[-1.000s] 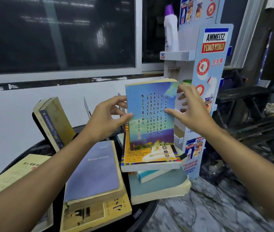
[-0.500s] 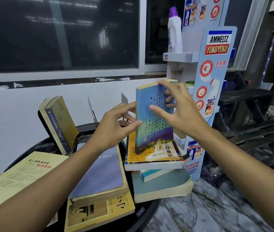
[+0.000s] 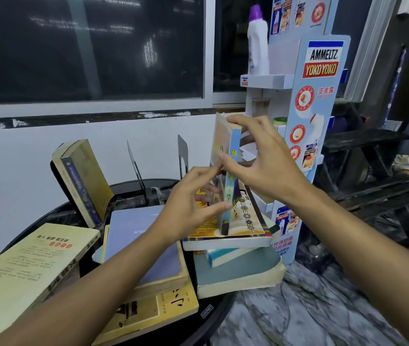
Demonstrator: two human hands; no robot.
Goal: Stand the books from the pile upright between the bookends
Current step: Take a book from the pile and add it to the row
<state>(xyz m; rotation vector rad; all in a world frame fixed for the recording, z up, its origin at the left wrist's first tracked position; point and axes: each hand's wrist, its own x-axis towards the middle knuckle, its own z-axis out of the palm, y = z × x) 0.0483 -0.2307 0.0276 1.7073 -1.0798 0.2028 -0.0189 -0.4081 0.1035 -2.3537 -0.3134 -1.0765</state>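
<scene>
— What are the hands doing?

— Both are on one thin blue book [image 3: 232, 181], held upright with its spine towards us. The right hand [image 3: 265, 166] clamps it from the top and the far side, thumb across the spine. The left hand [image 3: 193, 201] pinches its lower near edge with thumb and fingertips. The book's bottom corner rests on the yellow-covered book [image 3: 238, 228] that tops the pile [image 3: 235, 265] at the right side of the round black table [image 3: 213, 323].

— And the bookends?

— Two thin metal bookends [image 3: 158, 166] stand at the back of the table, close together, nothing between them. Just to their left a thick yellowed book [image 3: 83, 181] leans, tilted. In front of them, between bookends and hands, lies a lavender book [image 3: 143, 243] on other flat ones, and a cream paperback [image 3: 23, 270] lies at the near left.

— Anything to the right?

— A cardboard display stand [image 3: 320, 101] just behind the pile, with a white bottle [image 3: 258, 43] on its shelf.

— What has changed?

— A second ago the cover faced us, a hand at each side edge. Now the book is turned edge-on and the left hand has dropped lower.
</scene>
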